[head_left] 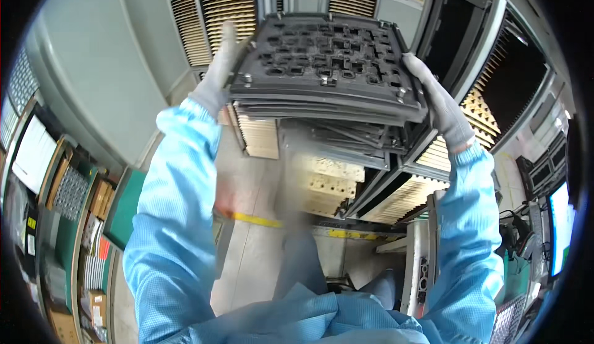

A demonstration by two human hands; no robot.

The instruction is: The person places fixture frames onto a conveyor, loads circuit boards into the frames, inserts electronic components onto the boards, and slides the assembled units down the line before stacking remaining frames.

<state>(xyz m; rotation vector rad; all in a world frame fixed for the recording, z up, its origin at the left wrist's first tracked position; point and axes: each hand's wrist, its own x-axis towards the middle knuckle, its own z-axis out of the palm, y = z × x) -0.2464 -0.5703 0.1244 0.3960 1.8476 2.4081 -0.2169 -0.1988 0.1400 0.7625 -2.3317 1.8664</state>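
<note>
A flat black carrier tray (328, 53) with many cut-out pockets and small metal screws along its edges is in front of me at chest height. At its left edge my left hand (219, 72), in a light grey glove, grips the side. My right hand (439, 99), gloved the same way, is closed on the right edge, its fingers partly hidden by the tray. Several similar black plates (322, 110) show close beneath the top one; whether all of them are in my hands I cannot tell. More black trays (365, 137) lie stacked lower down.
Slotted racks (229, 10) stand behind, and another slotted rack (495, 90) is at the right. Shelves (80, 220) with boxes and papers line the left. A monitor (559, 226) is at the far right. Yellow tape (257, 220) marks the floor.
</note>
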